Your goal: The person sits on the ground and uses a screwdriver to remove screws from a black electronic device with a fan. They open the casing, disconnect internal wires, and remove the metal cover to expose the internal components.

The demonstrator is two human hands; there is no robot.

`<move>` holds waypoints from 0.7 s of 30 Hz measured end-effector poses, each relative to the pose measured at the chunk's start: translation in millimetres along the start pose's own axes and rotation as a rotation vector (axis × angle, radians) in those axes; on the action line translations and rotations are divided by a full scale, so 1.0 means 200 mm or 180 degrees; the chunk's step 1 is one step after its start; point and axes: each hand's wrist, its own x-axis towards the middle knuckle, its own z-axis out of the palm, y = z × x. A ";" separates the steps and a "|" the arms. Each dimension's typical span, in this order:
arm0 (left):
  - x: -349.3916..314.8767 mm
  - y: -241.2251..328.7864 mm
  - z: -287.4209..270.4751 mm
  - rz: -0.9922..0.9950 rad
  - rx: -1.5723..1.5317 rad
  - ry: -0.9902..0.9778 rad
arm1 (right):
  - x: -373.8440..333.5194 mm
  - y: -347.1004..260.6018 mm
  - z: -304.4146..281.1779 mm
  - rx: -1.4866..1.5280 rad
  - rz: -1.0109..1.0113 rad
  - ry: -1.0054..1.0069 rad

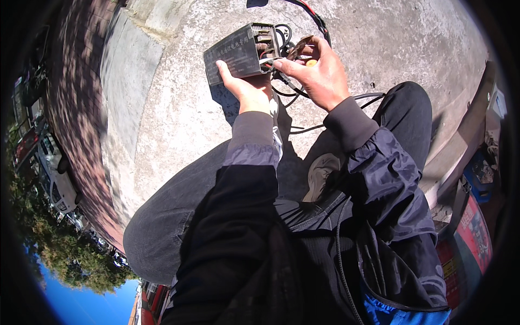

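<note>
Sunlit outdoor concrete (pixel 184 97) beneath dark box (pixel 235 52)

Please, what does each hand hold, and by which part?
The left hand holds a dark grey, box-shaped metal case by its near side, thumb on top. The right hand is beside the case's open end; its grip cannot be told.

Brick paving (pixel 76 116), white car (pixel 64 187), leafy trees (pixel 81 265) and blue sky (pixel 89 303) at left.

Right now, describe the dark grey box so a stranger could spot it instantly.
Find the pale concrete, then the left hand above it. That hand holds the dark grey box, set apart from the cables beside it by a printed face and open end.
</note>
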 end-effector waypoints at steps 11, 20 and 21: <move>-0.08 0.07 -0.05 -0.0056 0.0574 0.0121 | -0.09 -0.09 0.08 -0.0738 -0.0593 0.0008; -0.09 0.13 -0.14 -0.0290 0.0503 0.0004 | -0.12 -0.04 0.14 0.0479 0.0182 -0.0535; -0.08 0.16 -0.16 -0.0409 0.0482 -0.0214 | -0.11 -0.04 0.14 0.0606 0.0207 -0.0496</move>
